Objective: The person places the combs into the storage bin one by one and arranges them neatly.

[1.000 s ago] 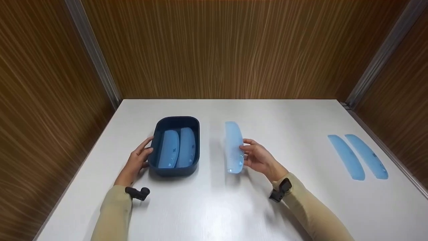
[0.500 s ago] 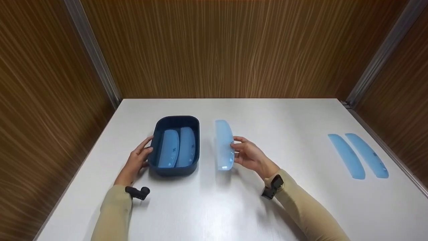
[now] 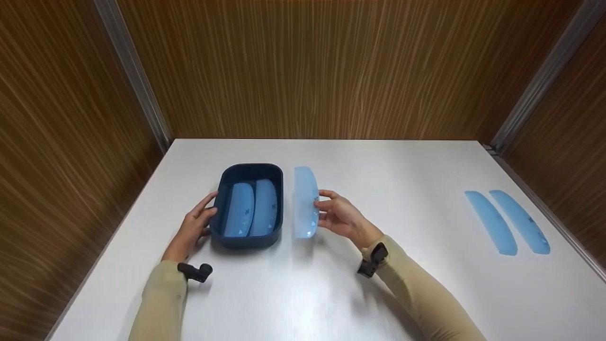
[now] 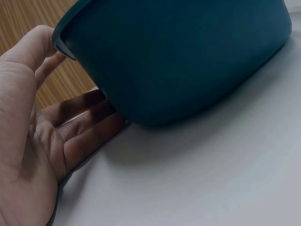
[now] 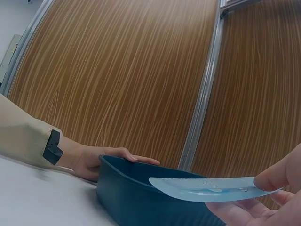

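My right hand [image 3: 342, 217] pinches a translucent light-blue comb [image 3: 305, 202] by its curved back edge, thumb above and fingers below. The comb is held above the table, just right of a dark blue bin [image 3: 246, 242]. In the right wrist view the comb [image 5: 207, 189] lies nearly flat, overlapping the view of the bin. Two more combs, a left one [image 3: 240, 210] and a right one [image 3: 265, 208], lie side by side inside the bin. My left hand [image 3: 190, 229] rests against the bin's left side, its fingers fairly straight and touching the wall near the rim.
Two further blue combs, one [image 3: 492, 222] beside the other [image 3: 521, 221], lie on the right part of the white table [image 3: 402, 180]. Wood-patterned panels [image 3: 303, 71] stand at the back and both sides.
My right hand has carried the comb leftward, closer to the bin. The left hand, the bin and the other combs have stayed in place.
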Demonstrator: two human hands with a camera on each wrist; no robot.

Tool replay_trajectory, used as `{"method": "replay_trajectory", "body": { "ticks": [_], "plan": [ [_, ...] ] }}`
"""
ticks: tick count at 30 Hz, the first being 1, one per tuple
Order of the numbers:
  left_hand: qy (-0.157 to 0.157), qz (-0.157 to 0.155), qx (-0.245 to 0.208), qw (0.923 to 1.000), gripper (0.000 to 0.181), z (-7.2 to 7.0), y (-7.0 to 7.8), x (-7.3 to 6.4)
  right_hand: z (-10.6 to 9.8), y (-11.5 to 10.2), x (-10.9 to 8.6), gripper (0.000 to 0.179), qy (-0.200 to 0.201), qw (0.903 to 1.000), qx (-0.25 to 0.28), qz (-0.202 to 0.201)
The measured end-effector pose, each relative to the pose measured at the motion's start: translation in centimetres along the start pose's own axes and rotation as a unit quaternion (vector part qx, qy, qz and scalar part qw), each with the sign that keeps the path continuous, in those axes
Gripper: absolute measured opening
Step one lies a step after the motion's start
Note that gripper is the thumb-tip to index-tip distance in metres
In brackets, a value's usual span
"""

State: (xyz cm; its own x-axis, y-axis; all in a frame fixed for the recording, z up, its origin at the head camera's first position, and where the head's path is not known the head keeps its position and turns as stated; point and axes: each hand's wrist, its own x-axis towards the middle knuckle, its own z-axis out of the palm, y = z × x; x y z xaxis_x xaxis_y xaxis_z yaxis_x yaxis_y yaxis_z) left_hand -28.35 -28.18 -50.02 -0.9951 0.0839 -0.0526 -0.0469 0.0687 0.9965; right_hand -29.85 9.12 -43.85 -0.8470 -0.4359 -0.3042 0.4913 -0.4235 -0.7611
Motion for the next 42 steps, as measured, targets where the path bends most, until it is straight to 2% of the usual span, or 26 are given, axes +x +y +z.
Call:
{"method": "replay_trajectory", "body": {
  "ticks": [12, 19, 32, 39, 42],
  "plan": [
    [-0.001, -0.001, -0.006, 1.0000, 0.050, 0.2, 0.0, 0.1, 1.6, 0.7, 0.7, 0.047, -0.009, 0.9999, 0.010, 0.010],
    [0.010, -0.003, -0.001, 0.9999, 0.048, 0.2, 0.1, -0.1, 2.7, 0.9, 1.3, 0.048, -0.020, 0.9996, 0.012, 0.013],
    [0.001, -0.009, 0.010, 0.9999, 0.049, 0.4, 0.3, -0.1, 4.6, 1.4, 2.6, 0.046, -0.009, 0.9998, -0.002, 0.018],
    [-0.016, -0.018, -0.003, 0.9997, 0.053, 1.4, 2.5, -1.3, 5.5, 1.6, 3.4, 0.047, -0.002, 0.9998, -0.014, 0.017],
    [-0.018, -0.016, -0.007, 0.9997, 0.053, 1.3, 2.2, -1.2, 6.1, 1.7, 3.7, 0.048, 0.004, 0.9997, -0.016, 0.017]
  ]
}}
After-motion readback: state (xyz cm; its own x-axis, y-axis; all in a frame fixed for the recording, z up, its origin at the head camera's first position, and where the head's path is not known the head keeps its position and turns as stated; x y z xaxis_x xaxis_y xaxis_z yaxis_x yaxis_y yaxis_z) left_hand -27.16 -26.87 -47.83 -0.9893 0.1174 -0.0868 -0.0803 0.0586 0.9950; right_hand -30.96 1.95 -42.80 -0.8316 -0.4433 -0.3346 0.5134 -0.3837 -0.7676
